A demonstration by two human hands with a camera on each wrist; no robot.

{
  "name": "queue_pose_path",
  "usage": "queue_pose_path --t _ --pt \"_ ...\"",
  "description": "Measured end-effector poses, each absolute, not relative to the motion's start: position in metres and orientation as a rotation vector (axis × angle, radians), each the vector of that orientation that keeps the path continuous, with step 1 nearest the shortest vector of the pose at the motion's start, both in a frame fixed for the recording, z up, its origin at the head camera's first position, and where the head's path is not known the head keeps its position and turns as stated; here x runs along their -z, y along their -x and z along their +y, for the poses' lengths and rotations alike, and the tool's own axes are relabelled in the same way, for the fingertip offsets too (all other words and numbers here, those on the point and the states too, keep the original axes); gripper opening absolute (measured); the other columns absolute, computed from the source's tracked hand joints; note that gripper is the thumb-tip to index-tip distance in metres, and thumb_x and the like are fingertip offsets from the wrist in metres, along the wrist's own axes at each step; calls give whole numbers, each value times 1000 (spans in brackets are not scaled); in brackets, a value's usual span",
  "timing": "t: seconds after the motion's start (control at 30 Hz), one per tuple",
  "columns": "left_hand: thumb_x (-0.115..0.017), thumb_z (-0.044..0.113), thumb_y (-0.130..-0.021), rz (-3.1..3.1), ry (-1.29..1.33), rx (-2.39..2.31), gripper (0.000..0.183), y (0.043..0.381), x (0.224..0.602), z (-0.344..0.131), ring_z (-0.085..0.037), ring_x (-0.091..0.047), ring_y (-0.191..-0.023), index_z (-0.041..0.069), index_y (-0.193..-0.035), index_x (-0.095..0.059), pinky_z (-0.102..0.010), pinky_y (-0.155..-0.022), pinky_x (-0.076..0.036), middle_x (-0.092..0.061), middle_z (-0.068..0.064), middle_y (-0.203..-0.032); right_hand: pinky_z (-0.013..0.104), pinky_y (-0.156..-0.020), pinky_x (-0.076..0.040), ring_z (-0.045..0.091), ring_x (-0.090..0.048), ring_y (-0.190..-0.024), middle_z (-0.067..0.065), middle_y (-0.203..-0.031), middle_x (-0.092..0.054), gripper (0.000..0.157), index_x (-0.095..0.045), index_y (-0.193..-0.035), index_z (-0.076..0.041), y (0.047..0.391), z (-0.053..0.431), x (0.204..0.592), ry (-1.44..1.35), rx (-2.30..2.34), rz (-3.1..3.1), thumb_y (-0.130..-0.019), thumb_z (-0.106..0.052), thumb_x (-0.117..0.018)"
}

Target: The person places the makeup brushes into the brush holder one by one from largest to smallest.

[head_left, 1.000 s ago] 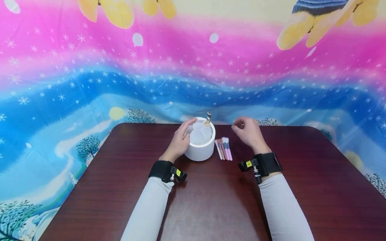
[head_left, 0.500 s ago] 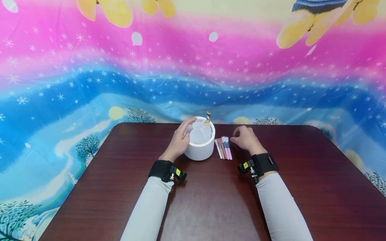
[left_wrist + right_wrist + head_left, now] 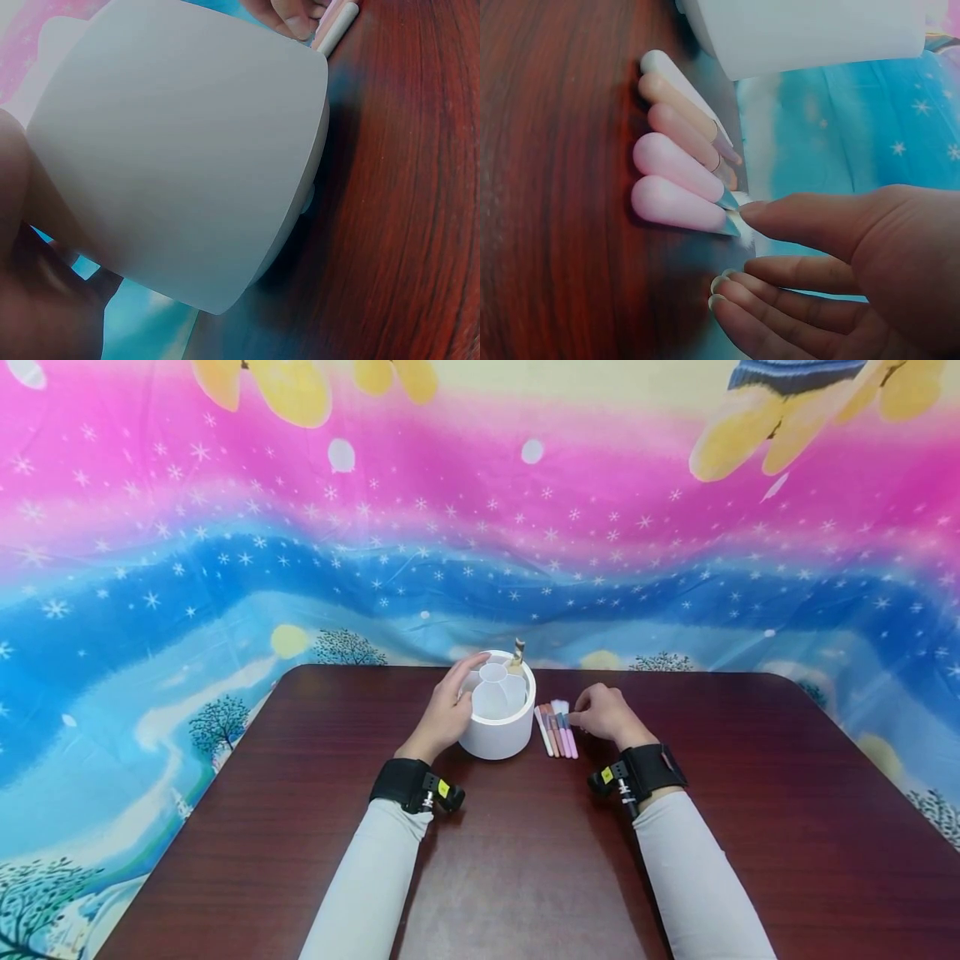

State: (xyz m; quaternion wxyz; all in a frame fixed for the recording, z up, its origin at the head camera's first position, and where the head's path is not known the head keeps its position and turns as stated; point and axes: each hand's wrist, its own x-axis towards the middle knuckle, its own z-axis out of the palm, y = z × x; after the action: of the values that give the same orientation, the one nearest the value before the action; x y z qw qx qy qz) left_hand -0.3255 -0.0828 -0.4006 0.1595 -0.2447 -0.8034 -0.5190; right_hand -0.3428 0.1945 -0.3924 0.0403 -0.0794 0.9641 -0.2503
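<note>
A white round divided holder [image 3: 497,739] stands on the table, a gold-and-cream slim item [image 3: 518,653] upright in its back compartment. My left hand [image 3: 442,714] grips its left side, thumb near the front and fingers along the rim. Right of the holder several makeup brushes lie side by side: a white one [image 3: 676,84], brownish ones, and pink ones, the outermost pink brush [image 3: 679,202] being closest to my right hand [image 3: 604,717]. That hand's thumb [image 3: 776,217] is at this brush's bristle end, while the fingers stay spread apart from the thumb, below it in the right wrist view.
The dark reddish wooden table [image 3: 517,877] extends to both sides and toward me. Behind it hangs a colourful printed cloth [image 3: 480,552], close to the table's back edge. Each wrist carries a black strap with a small camera.
My right hand has come down and left to the far ends of the brushes. The left hand and the holder have stayed in place.
</note>
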Motion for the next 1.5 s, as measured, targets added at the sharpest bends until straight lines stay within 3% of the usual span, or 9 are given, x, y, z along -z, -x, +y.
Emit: queue_pose_path --t 0.23,0.37,0.57,0.67,0.87,0.97,1.17,1.33,1.5 --pt "-35 -10 -85 -2319 681 1484 66 323 400 -83 -3 -24 -130 27 -140 -41 -49 -105 -25 -35 14 -142 34 -57 -41 23 -51 -65 9 -75 -60 14 -66 -76 -6 342 192 393 250 718 2964 -83 -19 -67" --pt "-35 -10 -85 -2325 673 1485 66 323 400 -83 -3 -24 -130 27 -140 -41 -48 -105 -24 -36 15 -141 30 -52 -40 19 -49 -55 4 -62 -55 19 -66 -66 -6 341 194 394 229 691 2943 -83 -15 -65" --pt "-36 -10 -85 -2320 671 1488 66 324 399 -82 -3 -25 -129 28 -139 -41 -47 -105 -24 -37 15 -141 27 -44 -32 13 -32 -40 -5 -46 -29 38 -49 -48 -12 341 197 393 203 696 2908 -83 -16 -63" --pt "-37 -10 -85 -2322 670 1487 67 324 400 -83 -3 -25 -129 28 -139 -41 -48 -105 -24 -36 15 -141 28 -43 -31 13 -30 -39 -5 -46 -26 44 -42 -46 -15 340 198 393 195 686 2897 -86 -17 -61" --pt "-36 -10 -85 -2330 662 1488 66 325 401 -83 -2 -23 -130 29 -140 -40 -47 -105 -24 -35 17 -141 27 -42 -31 13 -29 -38 -4 -44 -28 45 -42 -47 -14 339 199 389 188 704 2893 -89 -17 -57" --pt "-36 -9 -85 -2323 670 1489 66 325 401 -83 -3 -24 -130 28 -140 -41 -48 -105 -24 -35 16 -142 28 -42 -32 15 -36 -40 -1 -45 -38 41 -50 -50 -9 338 199 384 200 816 2898 -90 -18 -58" --pt "-36 -9 -85 -2320 680 1495 66 324 400 -83 -3 -24 -130 26 -140 -41 -47 -105 -24 -36 11 -143 32 -49 -44 21 -55 -55 8 -68 -63 21 -68 -79 -2 333 198 367 219 1018 2981 -89 -18 -60" --pt "-36 -10 -85 -2314 684 1490 65 324 400 -83 -3 -24 -130 25 -140 -41 -47 -105 -24 -36 9 -144 33 -49 -49 28 -62 -60 13 -76 -64 17 -65 -88 0 327 192 350 269 1227 3027 -88 -16 -61" --pt "-36 -10 -85 -2306 689 1482 66 325 401 -83 -3 -24 -130 26 -140 -41 -47 -105 -24 -36 10 -143 35 -52 -51 24 -62 -59 12 -76 -64 17 -66 -90 0 320 185 335 339 1340 3061 -89 -16 -60"
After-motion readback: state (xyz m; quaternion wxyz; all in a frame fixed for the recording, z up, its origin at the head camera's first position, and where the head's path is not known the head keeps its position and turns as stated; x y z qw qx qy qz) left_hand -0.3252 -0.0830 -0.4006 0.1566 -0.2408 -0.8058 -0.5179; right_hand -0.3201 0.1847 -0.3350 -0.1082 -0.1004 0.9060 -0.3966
